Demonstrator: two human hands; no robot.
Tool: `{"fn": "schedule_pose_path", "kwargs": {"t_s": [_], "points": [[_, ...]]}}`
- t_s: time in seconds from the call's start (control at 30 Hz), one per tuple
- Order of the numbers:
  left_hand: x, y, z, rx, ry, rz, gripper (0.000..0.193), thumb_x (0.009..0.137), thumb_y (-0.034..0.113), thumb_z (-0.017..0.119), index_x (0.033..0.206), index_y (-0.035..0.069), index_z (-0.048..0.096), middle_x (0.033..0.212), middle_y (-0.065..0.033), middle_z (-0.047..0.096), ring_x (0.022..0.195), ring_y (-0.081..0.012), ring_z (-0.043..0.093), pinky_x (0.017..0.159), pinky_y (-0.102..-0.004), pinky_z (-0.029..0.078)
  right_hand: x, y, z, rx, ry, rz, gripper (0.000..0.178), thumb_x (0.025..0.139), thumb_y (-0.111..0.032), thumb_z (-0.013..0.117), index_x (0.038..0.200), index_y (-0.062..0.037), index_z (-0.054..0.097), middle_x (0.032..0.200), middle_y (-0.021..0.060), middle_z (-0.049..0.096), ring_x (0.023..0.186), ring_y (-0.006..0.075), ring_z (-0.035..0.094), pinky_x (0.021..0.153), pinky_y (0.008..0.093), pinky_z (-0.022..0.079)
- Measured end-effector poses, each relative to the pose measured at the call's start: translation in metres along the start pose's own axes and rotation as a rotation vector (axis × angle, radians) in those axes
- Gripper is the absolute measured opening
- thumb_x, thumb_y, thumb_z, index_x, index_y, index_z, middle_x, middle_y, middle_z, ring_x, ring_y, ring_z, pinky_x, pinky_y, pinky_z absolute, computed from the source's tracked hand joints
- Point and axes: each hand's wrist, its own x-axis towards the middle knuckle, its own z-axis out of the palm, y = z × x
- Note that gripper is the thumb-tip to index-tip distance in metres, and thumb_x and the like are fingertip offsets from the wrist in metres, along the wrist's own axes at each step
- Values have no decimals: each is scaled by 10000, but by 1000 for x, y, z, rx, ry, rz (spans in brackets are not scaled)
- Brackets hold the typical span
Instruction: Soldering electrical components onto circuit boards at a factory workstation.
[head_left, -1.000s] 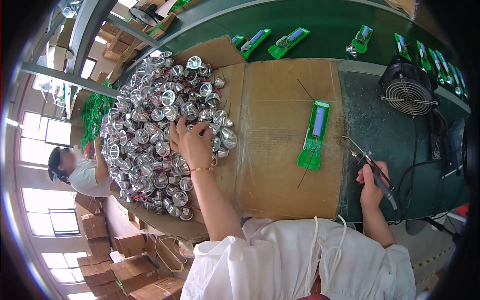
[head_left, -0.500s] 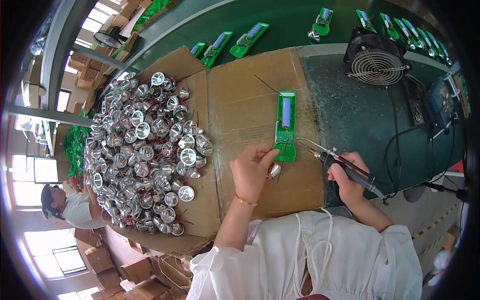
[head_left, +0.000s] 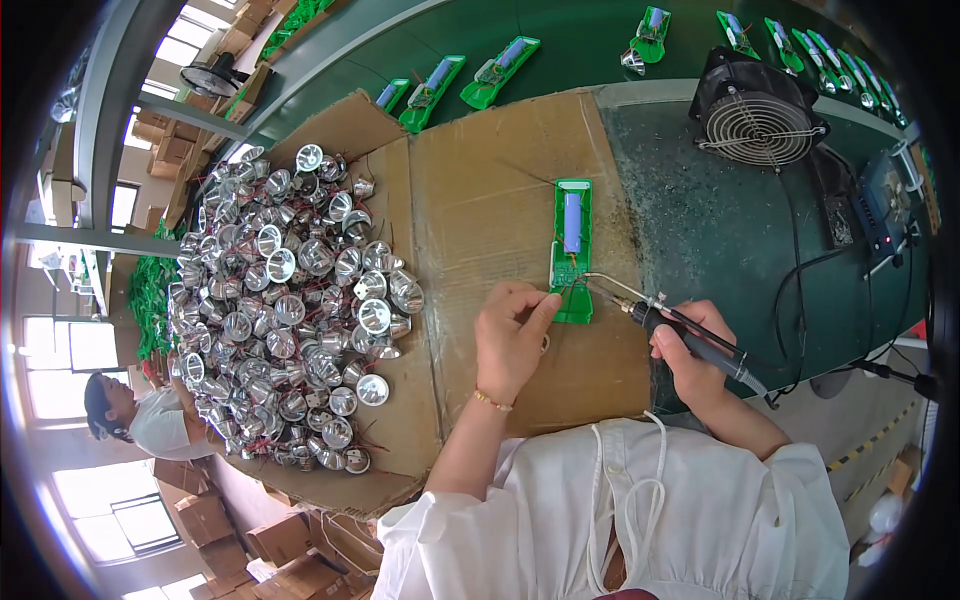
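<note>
Casing (head_left: 586,245), green and open, lies lengthwise in front of us on the cardboard (head_left: 480,200), near its right edge. In it we find a blue cell (head_left: 572,222) in the upper half and a small board (head_left: 566,274) below the cell.

Our left hand (head_left: 512,335) is at the lower left side of the casing. Its thumb and forefinger are pressed together, pinching a thin wire (head_left: 565,292) beside the board; the other fingers are curled. A pale, rounded edge shows below the thumb, too little of it for us to identify the part.

Our right hand (head_left: 697,350) grips the iron (head_left: 660,325), its fingers wrapped around the handle. The iron points left, with its tip at the right side of the board. We cannot tell whether the tip touches.

To the left of the casing, well apart from it, we note a heap of silver reflectors (head_left: 290,310). To the right, on the dark green bench (head_left: 690,215), stands a fan (head_left: 757,130) with a round grille. Beyond the cardboard, further casings (head_left: 500,72) lie in a row on a green strip (head_left: 575,55).
</note>
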Motion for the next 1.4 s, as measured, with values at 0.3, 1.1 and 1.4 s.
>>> {"fn": "schedule_pose_path", "kwargs": {"t_s": [0.3, 1.1, 1.4], "points": [[7, 2, 4, 50, -31, 62, 108, 750, 96, 654, 756, -11, 640, 782, -65, 547, 631, -144, 515, 554, -257, 414, 4, 3, 0, -56, -53, 71, 141, 789, -61, 579, 848, 16, 477, 667, 94, 565, 544, 102, 540, 505, 230, 466], [12, -1, 4, 45, -69, 12, 109, 739, 103, 650, 737, -7, 652, 768, -71, 549, 630, -137, 520, 545, -243, 404, 3, -5, 2, 70, 53, 155, 152, 789, -77, 606, 831, 16, 493, 656, 92, 582, 539, 100, 554, 487, 221, 462], [4, 11, -3, 193, -2, 330, 119, 680, 89, 682, 754, 19, 622, 809, -62, 545, 648, -175, 549, 533, -287, 422, 3, -4, -2, 97, 63, 175, 150, 788, -73, 605, 842, 14, 495, 660, 94, 580, 543, 98, 553, 495, 219, 473]]}}
